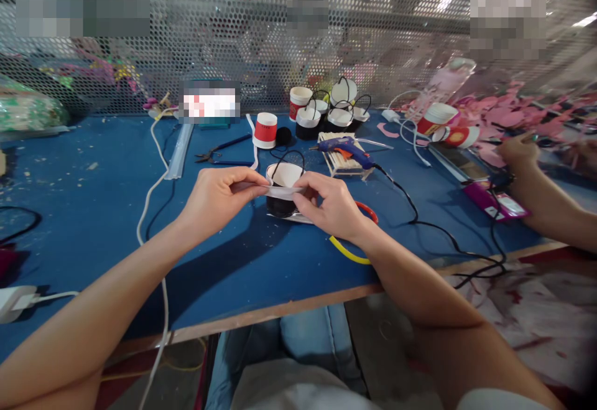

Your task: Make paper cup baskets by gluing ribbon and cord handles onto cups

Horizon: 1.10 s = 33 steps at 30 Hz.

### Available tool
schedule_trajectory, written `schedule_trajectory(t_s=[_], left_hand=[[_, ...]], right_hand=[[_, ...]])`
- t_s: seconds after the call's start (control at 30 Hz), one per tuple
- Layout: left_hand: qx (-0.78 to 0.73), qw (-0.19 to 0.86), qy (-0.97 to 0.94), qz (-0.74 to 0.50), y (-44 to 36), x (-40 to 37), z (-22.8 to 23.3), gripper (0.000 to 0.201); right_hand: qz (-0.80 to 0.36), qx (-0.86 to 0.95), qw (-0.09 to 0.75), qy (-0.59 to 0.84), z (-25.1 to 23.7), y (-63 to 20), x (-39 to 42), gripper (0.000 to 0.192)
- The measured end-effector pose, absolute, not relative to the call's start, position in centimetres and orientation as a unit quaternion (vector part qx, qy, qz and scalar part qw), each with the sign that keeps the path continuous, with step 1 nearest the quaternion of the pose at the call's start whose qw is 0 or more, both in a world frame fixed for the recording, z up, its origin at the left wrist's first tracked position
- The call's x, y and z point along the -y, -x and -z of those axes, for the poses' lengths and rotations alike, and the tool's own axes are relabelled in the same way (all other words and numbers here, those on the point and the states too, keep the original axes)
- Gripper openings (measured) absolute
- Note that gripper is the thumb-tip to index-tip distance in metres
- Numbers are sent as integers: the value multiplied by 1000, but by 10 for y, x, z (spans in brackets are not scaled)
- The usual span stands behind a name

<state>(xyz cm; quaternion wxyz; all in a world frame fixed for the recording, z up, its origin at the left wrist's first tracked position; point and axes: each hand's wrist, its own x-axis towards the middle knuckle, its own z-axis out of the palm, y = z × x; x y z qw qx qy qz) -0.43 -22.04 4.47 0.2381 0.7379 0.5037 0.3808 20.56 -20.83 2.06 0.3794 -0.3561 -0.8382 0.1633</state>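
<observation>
In front of me stands a paper cup (280, 207) with a black lower wall, a white inside and a thin black looped handle (298, 153) over its mouth. A white strip (283, 193) runs across the front of its upper wall. My left hand (224, 193) pinches the strip's left end between thumb and fingers. At the right side of the cup, my right hand (329, 203) is closed with thumb and fingertips on the strip, against the wall. The far side of the cup's outer wall is hidden.
Behind are a red paper cup (265, 130), blue pliers (224, 152), a blue glue gun (345, 149) on a stick rack (342, 164), and several black-and-white handled cups (339, 117). Cords cross the blue table (209, 285). A yellow tube (347, 252) lies near my right wrist. A co-worker's hand (520, 152) is at right.
</observation>
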Motion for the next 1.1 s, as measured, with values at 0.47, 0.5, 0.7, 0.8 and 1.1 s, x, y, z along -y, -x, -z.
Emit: schedule_trajectory(t_s=[0.47, 0.5, 0.7, 0.8, 1.1], left_hand=[[-498, 322, -718, -366, 3, 214, -42, 14], [-493, 329, -717, -367, 3, 214, -41, 14], [-477, 307, -728, -384, 3, 213, -36, 12], [-473, 304, -732, -385, 5, 212, -36, 17], [-440, 253, -776, -373, 7, 212, -34, 23]], right_hand=[[-150, 848, 380, 337, -23, -206, 211, 4], [-150, 849, 382, 333, -23, -205, 211, 4], [-156, 854, 386, 312, -23, -206, 211, 3], [-163, 857, 387, 299, -24, -207, 211, 2], [-196, 840, 387, 327, -17, -204, 208, 14]])
